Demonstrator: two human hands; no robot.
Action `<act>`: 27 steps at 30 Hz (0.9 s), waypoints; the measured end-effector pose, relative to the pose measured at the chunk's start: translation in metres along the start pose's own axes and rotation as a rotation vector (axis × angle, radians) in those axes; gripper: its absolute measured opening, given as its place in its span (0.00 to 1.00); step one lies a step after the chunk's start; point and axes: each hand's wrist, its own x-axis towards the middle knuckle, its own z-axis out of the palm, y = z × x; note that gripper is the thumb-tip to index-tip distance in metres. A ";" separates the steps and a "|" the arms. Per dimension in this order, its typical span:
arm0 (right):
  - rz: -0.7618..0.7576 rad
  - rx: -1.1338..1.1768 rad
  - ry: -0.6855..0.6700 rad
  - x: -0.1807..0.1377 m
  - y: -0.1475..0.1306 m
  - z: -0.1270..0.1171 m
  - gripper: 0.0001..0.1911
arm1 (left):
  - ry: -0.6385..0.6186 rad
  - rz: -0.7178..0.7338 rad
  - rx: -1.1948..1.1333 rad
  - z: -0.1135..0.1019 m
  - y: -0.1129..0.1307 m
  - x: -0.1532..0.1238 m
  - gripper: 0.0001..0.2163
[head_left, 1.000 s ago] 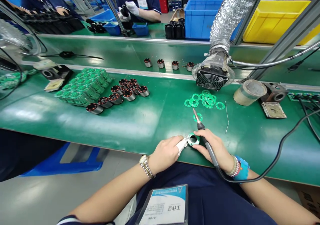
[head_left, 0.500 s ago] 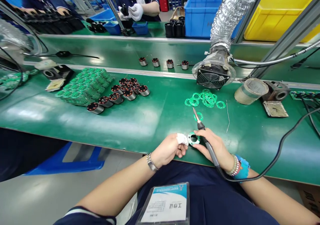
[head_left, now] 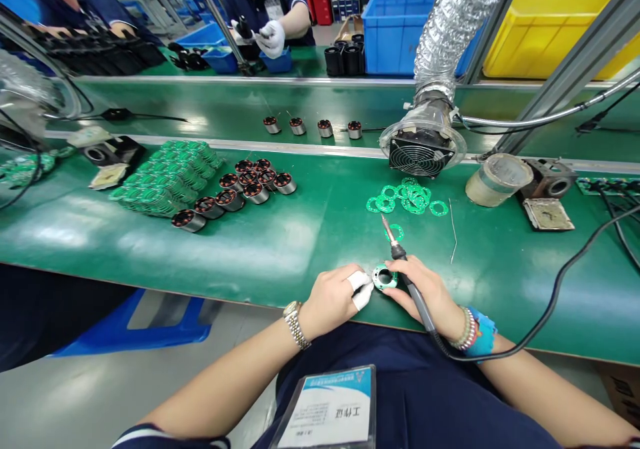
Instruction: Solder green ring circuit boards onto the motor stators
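Observation:
Near the bench's front edge, a ring-shaped green circuit board [head_left: 392, 284] sits on a small round part whose body is mostly hidden. My right hand [head_left: 430, 292] is closed around a soldering iron [head_left: 419, 302], its tip pointing up and away from me. The same hand's thumb and finger also grip the ring board from the right. My left hand [head_left: 337, 296], with white covers on two fingers, pinches at the ring's left edge; what lies between those fingertips is too small to make out. Beyond the iron's tip lies a loose ring board [head_left: 399, 231].
Copper-wound motor stators [head_left: 230, 200] stand left of centre beside stacked green boards [head_left: 165, 169]. Loose ring boards [head_left: 413, 196] lie before a fan [head_left: 420, 156]. A tub [head_left: 497, 179], a soldering sponge [head_left: 549, 214] and a thin wire [head_left: 453, 232] are at right. Co-workers stand across the bench.
My left fingers have shifted from a curled pose to a thumb-and-finger pinch at the ring's edge. My right hand keeps the iron and ring nearly still. The view has shifted slightly.

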 end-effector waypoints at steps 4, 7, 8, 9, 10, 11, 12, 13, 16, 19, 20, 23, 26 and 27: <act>0.007 -0.005 0.002 -0.001 -0.001 0.001 0.15 | 0.023 -0.273 -0.147 0.009 0.015 0.010 0.06; 0.007 -0.008 0.001 -0.001 -0.001 0.001 0.15 | 0.077 -0.433 -0.234 0.014 0.024 0.010 0.07; 0.004 -0.011 0.002 -0.001 -0.001 0.001 0.15 | 0.075 -0.464 -0.295 0.015 0.025 0.008 0.06; 0.001 -0.014 0.003 -0.001 -0.001 0.001 0.15 | 0.057 -0.495 -0.387 0.014 0.025 0.005 0.05; -0.002 -0.014 0.002 -0.001 0.000 0.001 0.15 | 0.026 -0.530 -0.506 0.013 0.024 0.003 0.05; -0.004 -0.012 -0.001 -0.001 0.000 0.001 0.15 | -0.014 -0.575 -0.644 0.012 0.022 0.001 0.05; -0.006 -0.010 -0.003 -0.001 0.000 0.001 0.15 | -0.057 -0.631 -0.789 0.010 0.020 0.000 0.06; -0.008 -0.008 -0.005 0.000 0.000 0.001 0.14 | -0.095 -0.698 -0.924 0.009 0.017 -0.001 0.07; -0.012 -0.013 0.004 0.000 0.001 0.001 0.13 | -0.156 -0.867 -1.171 0.009 0.011 0.004 0.10; -0.016 -0.017 0.018 -0.001 0.001 0.002 0.14 | -0.176 -0.925 -1.197 0.010 0.011 0.010 0.11; -0.017 -0.014 0.019 -0.001 0.001 0.002 0.14 | -0.179 -0.927 -1.184 0.011 0.011 0.012 0.11; -0.009 -0.005 0.019 -0.002 0.001 0.003 0.14 | -0.147 -0.922 -1.161 0.011 0.010 0.014 0.12; 0.010 0.019 0.012 0.000 0.000 0.002 0.14 | -0.109 -0.889 -1.160 0.009 0.006 0.013 0.13; 0.013 0.029 0.008 0.000 0.000 0.000 0.15 | -0.108 -0.858 -1.130 0.009 0.004 0.012 0.13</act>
